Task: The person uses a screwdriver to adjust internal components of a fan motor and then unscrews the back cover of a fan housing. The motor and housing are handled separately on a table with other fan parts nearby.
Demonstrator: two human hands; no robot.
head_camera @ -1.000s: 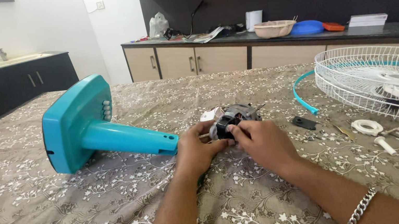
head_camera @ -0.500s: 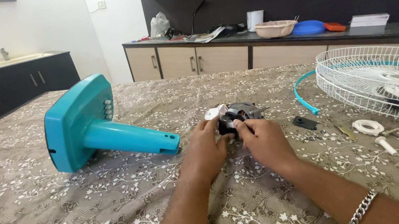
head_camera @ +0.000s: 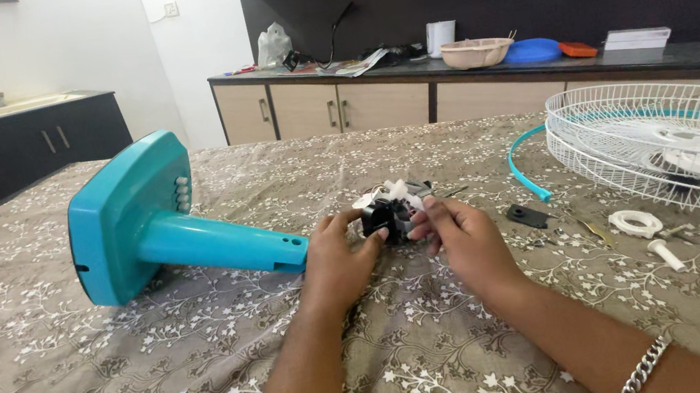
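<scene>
Got my left hand (head_camera: 336, 259) and right hand (head_camera: 459, 234) both gripping the little motor (head_camera: 389, 209). It's just right of the teal stand (head_camera: 159, 220), with the white grille (head_camera: 667, 149) further right.

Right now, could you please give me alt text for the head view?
Both hands, left hand and right hand, hold a small black and white motor part above a floral tablecloth. A teal fan stand lies left, a white fan grille right.

Floral-clothed table (head_camera: 54, 379) with teal fan stand (head_camera: 160, 225), white wire grille (head_camera: 667, 149), black motor part (head_camera: 390, 214), small white fittings (head_camera: 636, 223).
</scene>
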